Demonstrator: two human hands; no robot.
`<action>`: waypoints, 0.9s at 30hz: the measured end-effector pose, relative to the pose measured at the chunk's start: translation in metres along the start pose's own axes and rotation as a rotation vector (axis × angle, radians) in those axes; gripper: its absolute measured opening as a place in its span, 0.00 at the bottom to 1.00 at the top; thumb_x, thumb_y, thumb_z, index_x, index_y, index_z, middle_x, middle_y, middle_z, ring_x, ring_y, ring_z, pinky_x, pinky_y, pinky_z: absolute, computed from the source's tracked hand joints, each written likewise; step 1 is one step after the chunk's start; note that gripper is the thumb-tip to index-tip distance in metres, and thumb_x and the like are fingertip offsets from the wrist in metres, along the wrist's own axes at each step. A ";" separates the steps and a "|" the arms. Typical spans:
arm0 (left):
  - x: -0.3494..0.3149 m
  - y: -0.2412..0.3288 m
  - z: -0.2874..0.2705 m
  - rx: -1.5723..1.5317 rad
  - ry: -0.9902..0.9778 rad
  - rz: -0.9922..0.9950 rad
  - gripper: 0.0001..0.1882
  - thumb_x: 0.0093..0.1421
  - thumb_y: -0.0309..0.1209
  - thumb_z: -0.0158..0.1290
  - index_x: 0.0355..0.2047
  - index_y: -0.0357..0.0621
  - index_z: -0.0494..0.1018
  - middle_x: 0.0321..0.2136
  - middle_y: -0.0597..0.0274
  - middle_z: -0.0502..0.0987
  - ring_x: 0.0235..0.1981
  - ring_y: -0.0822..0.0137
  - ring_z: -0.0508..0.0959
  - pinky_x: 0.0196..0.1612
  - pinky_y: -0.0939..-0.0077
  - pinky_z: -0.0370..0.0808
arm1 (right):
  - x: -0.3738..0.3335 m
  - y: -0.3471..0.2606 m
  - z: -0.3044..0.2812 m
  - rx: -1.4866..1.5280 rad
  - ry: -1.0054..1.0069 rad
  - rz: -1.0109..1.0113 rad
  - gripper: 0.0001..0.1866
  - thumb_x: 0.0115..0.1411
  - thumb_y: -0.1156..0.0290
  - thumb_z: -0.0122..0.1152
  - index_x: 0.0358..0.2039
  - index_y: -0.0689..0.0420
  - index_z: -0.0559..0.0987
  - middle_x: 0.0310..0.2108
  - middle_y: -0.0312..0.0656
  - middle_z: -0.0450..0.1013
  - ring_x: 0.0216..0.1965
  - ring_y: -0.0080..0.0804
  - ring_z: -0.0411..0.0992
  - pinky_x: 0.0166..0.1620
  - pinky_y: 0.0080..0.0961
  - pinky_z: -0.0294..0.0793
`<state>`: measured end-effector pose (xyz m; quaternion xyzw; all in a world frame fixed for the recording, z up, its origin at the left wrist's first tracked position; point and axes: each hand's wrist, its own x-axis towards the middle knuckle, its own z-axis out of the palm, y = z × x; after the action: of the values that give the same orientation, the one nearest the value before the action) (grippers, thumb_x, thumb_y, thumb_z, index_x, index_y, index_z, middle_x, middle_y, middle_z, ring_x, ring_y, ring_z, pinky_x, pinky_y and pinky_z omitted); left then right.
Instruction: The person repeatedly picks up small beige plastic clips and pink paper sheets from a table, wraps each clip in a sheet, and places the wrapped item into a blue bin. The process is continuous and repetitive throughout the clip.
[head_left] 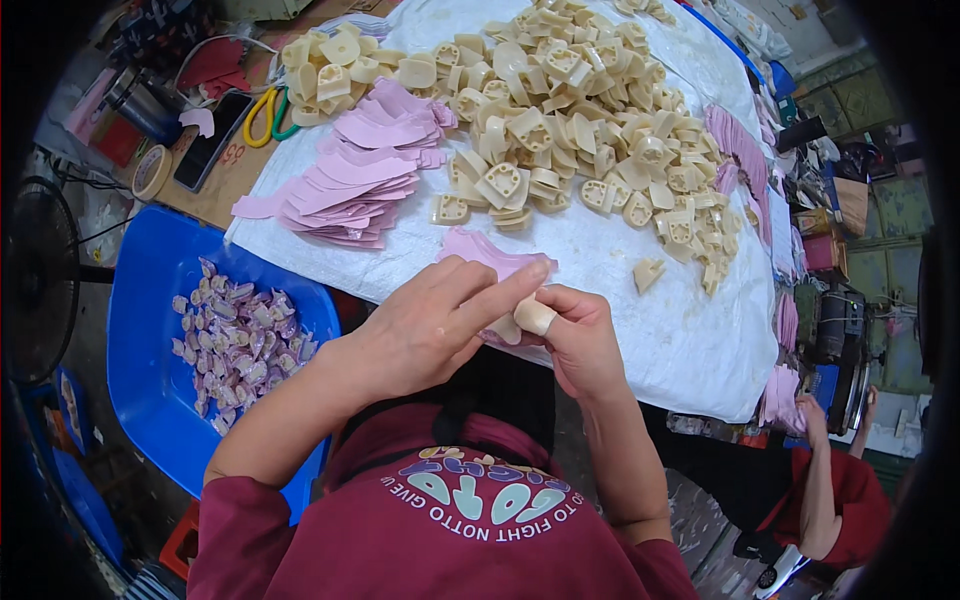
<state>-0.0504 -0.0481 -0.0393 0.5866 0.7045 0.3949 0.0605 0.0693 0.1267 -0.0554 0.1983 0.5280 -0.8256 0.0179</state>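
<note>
Left hand [420,315] and right hand [580,340] pinch a half-hidden pale piece [505,329] between fingers; near, maroon T-shirt [430,565] bears mint lettering [492,506]; blue basin [148,330] left.

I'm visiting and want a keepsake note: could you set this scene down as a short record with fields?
Left hand: at a pink sheet
Right hand: close to the left; hold partly hidden
On white cover: cream heap, pink stack
In blue tub: small pieces
Upper left: scissors, phone, flask
Lower right: another person
</note>
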 end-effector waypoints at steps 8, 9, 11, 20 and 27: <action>0.002 0.007 -0.010 0.010 0.035 -0.018 0.25 0.39 0.26 0.64 0.41 0.39 0.73 0.26 0.57 0.72 0.28 0.54 0.73 0.31 0.65 0.71 | -0.012 -0.002 0.012 -0.129 0.043 -0.239 0.08 0.59 0.77 0.59 0.38 0.67 0.80 0.33 0.38 0.77 0.35 0.19 0.73 0.41 0.19 0.74; 0.003 0.007 -0.009 0.019 0.069 -0.031 0.24 0.39 0.27 0.64 0.40 0.39 0.72 0.25 0.57 0.71 0.27 0.54 0.73 0.30 0.65 0.71 | -0.014 -0.008 0.019 -0.213 0.079 -0.266 0.08 0.59 0.77 0.59 0.38 0.67 0.80 0.33 0.37 0.77 0.35 0.19 0.73 0.41 0.19 0.74; 0.002 0.006 -0.002 0.037 0.141 -0.059 0.23 0.39 0.28 0.64 0.38 0.39 0.72 0.24 0.57 0.71 0.26 0.54 0.73 0.29 0.65 0.70 | -0.013 -0.012 0.021 -0.282 0.096 -0.289 0.09 0.59 0.77 0.59 0.39 0.67 0.80 0.34 0.37 0.77 0.35 0.18 0.72 0.41 0.19 0.73; 0.000 0.009 0.018 0.045 0.319 -0.190 0.19 0.41 0.31 0.64 0.33 0.39 0.71 0.23 0.55 0.73 0.24 0.55 0.76 0.26 0.65 0.71 | 0.005 -0.006 0.019 -0.277 0.088 -0.359 0.11 0.62 0.75 0.57 0.42 0.66 0.79 0.35 0.35 0.76 0.35 0.18 0.71 0.39 0.17 0.70; -0.008 0.017 0.026 -0.019 0.521 -0.323 0.19 0.44 0.33 0.61 0.33 0.39 0.67 0.24 0.50 0.73 0.27 0.47 0.77 0.28 0.56 0.73 | 0.021 0.008 0.023 0.037 0.028 -0.239 0.13 0.63 0.68 0.57 0.43 0.64 0.79 0.33 0.31 0.73 0.31 0.15 0.67 0.33 0.13 0.64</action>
<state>-0.0202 -0.0423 -0.0495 0.3456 0.7766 0.5239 -0.0547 0.0447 0.1066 -0.0614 0.1458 0.5328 -0.8285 -0.0920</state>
